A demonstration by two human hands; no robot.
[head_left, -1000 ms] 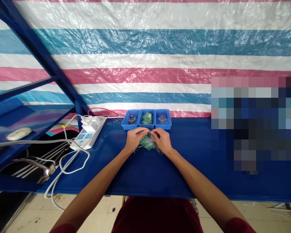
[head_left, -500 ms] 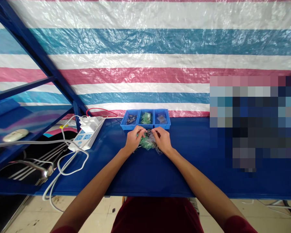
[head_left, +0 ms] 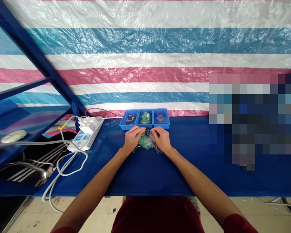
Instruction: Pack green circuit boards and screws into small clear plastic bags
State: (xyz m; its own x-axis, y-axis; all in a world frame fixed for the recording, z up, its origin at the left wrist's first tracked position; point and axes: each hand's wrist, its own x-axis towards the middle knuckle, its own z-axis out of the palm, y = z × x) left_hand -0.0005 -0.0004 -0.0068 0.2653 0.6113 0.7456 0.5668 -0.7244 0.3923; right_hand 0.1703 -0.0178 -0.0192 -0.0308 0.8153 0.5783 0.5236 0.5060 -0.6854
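Note:
A small mixed pile of crumpled green packets (head_left: 145,142), clear plastic bags (head_left: 151,138) and thin metal pieces (head_left: 147,131) lies on the blue table. My left hand (head_left: 132,139) is at the pile's left edge, thumb and fingers pressed together. On the opposite side, my right hand (head_left: 162,139) is closed too, its fingertips bent in over the metal pieces. Whatever either hand pinches is too small to make out. Just beyond the fingertips stand three joined blue bins (head_left: 137,123). They hold screw-like metal pieces (head_left: 130,119), green packets (head_left: 145,117) and flat clear bags (head_left: 161,118), left to right.
To the left lies a white power strip (head_left: 87,136) with plugged-in adapters (head_left: 88,124); its white cables (head_left: 59,165) loop over the table's front edge. A white mouse (head_left: 14,136) rests on a blue side shelf. Striped sheeting (head_left: 140,76) hangs behind. The right side is pixelated.
My left fingers have straightened and drawn together over the pile. My right hand has barely moved. The whole view has shifted slightly.

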